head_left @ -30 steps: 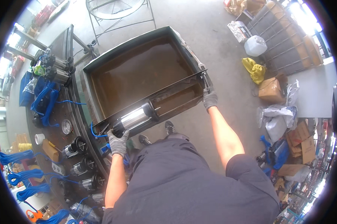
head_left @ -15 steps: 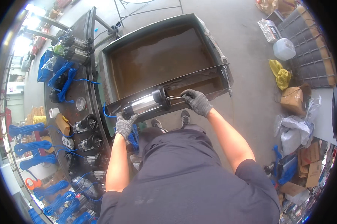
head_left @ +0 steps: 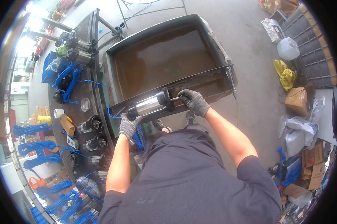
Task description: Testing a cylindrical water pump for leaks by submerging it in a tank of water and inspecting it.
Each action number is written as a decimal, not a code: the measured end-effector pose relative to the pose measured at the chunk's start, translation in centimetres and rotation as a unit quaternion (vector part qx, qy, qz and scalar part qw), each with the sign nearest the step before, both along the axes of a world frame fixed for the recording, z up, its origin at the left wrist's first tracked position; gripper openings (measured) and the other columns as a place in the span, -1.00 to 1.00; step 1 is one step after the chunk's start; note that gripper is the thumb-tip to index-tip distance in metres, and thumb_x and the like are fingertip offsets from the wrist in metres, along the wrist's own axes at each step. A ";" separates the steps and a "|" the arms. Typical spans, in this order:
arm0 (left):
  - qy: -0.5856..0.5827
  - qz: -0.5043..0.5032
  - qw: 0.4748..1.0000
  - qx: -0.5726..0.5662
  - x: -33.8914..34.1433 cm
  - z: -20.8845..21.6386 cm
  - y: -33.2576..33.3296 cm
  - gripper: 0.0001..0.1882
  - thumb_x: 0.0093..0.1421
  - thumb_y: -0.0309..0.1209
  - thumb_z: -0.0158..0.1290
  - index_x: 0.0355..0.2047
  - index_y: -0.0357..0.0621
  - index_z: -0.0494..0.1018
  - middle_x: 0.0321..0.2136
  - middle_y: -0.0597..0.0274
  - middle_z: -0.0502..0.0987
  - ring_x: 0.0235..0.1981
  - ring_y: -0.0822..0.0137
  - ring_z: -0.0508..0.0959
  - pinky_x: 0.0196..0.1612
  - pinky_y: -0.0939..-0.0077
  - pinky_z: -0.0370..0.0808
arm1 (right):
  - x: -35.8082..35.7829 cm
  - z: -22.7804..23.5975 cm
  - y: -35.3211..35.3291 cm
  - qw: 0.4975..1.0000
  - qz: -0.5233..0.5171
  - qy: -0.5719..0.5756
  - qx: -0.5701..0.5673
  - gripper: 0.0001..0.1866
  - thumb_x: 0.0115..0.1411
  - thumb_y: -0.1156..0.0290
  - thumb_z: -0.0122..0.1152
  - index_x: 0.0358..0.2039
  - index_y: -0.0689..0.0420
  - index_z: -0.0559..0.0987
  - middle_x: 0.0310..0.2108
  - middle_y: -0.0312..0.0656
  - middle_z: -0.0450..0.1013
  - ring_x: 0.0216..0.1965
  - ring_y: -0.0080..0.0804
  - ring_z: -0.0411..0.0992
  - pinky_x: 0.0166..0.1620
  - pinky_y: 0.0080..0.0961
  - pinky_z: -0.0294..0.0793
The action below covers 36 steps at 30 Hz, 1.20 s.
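Note:
A silver-bodied submersible pump (head_left: 148, 105) with black ends lies across a dark metal ledge (head_left: 190, 109) on the near side of a water tank. My left hand (head_left: 129, 126), in a grey glove, is closed against the pump's left black end. At the open right end, my gloved right hand (head_left: 195, 102) pinches a short metal rod (head_left: 174, 99) that points into the black housing. How far the rod reaches inside is hidden. A blue cable (head_left: 109, 111) curves out beside the pump's left end.
Brown water fills the tank (head_left: 108, 71). On the left, a dark workbench (head_left: 78, 112) holds more pumps (head_left: 90, 124) and coiled blue cables (head_left: 68, 80). A hose fitting (head_left: 232, 83) hangs at the tank's right corner. Cartons (head_left: 298, 100) and a white jug (head_left: 288, 49) stand right.
My right hand has come closer to the pump's right end, and less of the rod shows. My left hand keeps its place at the other end. The whole view has shifted slightly.

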State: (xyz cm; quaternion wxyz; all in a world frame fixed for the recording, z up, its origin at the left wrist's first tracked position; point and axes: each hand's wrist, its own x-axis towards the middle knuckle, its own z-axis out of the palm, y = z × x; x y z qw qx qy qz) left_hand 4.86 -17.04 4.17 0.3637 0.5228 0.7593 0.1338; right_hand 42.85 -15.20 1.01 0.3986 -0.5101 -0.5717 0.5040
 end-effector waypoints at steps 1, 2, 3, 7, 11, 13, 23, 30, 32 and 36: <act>-0.007 -0.002 1.000 -0.004 0.0 0.1 0.0 -0.21 0.13 -0.19 0.49 0.17 -0.36 0.31 0.00 -0.04 0.62 0.06 0.21 0.60 0.18 0.34 0.52 | 0.0 0.1 0.1 0.997 -0.001 -0.057 -0.044 -0.78 0.46 0.27 0.20 -0.07 0.14 0.63 -0.39 -0.05 0.54 -0.31 -0.21 0.48 -0.22 -0.26 0.50; -0.029 -0.012 1.000 -0.001 0.1 0.1 0.1 -0.21 0.13 -0.18 0.49 0.16 -0.36 0.31 -0.01 -0.04 0.62 0.06 0.21 0.60 0.18 0.34 0.52 | 0.0 0.3 0.3 0.986 -0.011 -0.127 -0.110 -0.71 0.48 0.19 0.12 -0.08 0.16 0.62 -0.30 0.18 0.61 -0.18 0.20 0.59 -0.11 -0.03 0.54; -0.014 -0.006 1.000 -0.008 0.1 0.2 0.1 -0.21 0.13 -0.18 0.49 0.16 -0.36 0.31 -0.01 -0.04 0.62 0.06 0.21 0.60 0.18 0.34 0.52 | 0.1 0.4 0.5 0.990 -0.004 -0.113 -0.086 -0.71 0.48 0.19 0.12 -0.08 0.16 0.62 -0.30 0.18 0.61 -0.18 0.20 0.59 -0.11 -0.03 0.54; -0.007 -0.017 1.000 -0.005 0.3 0.9 0.4 -0.11 0.12 -0.15 0.49 0.24 -0.42 0.24 0.06 -0.15 0.58 0.12 0.12 0.58 0.23 0.31 0.48 | 0.2 0.5 1.0 0.955 0.050 -0.276 -0.096 -0.58 0.53 0.08 -0.05 -0.05 0.19 0.56 -0.25 0.24 0.60 -0.10 0.31 0.54 -0.04 0.13 0.50; -0.042 -0.024 0.999 -0.025 0.4 1.2 0.4 -0.01 0.10 -0.15 0.50 0.31 -0.46 0.19 0.16 -0.24 0.52 0.21 0.02 0.53 0.29 0.29 0.44 | -0.3 0.0 1.0 0.962 0.003 -0.262 -0.074 -0.59 0.54 0.08 -0.06 0.01 0.19 0.54 -0.30 0.14 0.62 -0.23 0.15 0.62 -0.13 -0.01 0.57; -0.020 -0.024 0.999 -0.001 0.3 0.9 0.2 -0.11 0.13 -0.17 0.48 0.25 -0.41 0.24 0.11 -0.16 0.56 0.16 0.11 0.55 0.26 0.31 0.47 | 0.1 0.1 1.0 0.990 0.002 -0.090 -0.111 -0.59 0.55 0.09 -0.05 0.01 0.20 0.53 -0.33 0.03 0.61 -0.28 -0.05 0.64 -0.19 -0.15 0.59; -0.096 -0.044 0.994 0.008 0.2 1.1 0.0 0.02 0.14 -0.13 0.47 0.36 -0.34 0.09 0.11 -0.01 0.56 0.14 0.18 0.53 0.28 0.31 0.44 | 3.2 2.9 2.5 0.947 0.159 0.015 -0.280 -0.43 0.45 -0.04 0.18 -0.05 0.34 0.62 -0.48 -0.13 0.55 -0.46 -0.39 0.57 -0.31 -0.40 0.60; 0.026 -0.037 0.998 -0.052 0.9 2.8 0.3 0.22 0.04 0.14 0.47 0.34 -0.58 0.10 0.16 -0.38 0.50 0.24 -0.09 0.51 0.29 0.21 0.46 | 0.8 -0.1 2.5 0.923 -0.011 0.035 -0.382 -0.48 0.50 -0.08 0.07 -0.06 0.19 0.63 -0.65 -0.34 0.32 -0.70 -0.53 0.24 -0.66 -0.47 0.24; 0.033 -0.045 0.997 -0.061 0.9 2.5 0.3 0.26 0.04 0.18 0.45 0.35 -0.61 0.08 0.18 -0.41 0.48 0.27 -0.11 0.49 0.31 0.22 0.45 | 0.3 -0.5 1.8 0.917 -0.016 0.138 -0.375 -0.52 0.50 -0.08 0.07 -0.03 0.14 0.60 -0.66 -0.39 0.26 -0.72 -0.56 0.19 -0.65 -0.52 0.21; 0.059 -0.041 0.994 -0.077 0.7 2.3 0.3 0.31 0.04 0.21 0.43 0.38 -0.63 0.02 0.22 -0.44 0.44 0.30 -0.12 0.47 0.32 0.24 0.43 | 0.1 -0.2 0.8 0.888 -0.019 0.278 -0.365 -0.58 0.51 -0.07 0.04 0.06 0.00 0.53 -0.68 -0.46 0.11 -0.74 -0.61 0.08 -0.67 -0.62 0.14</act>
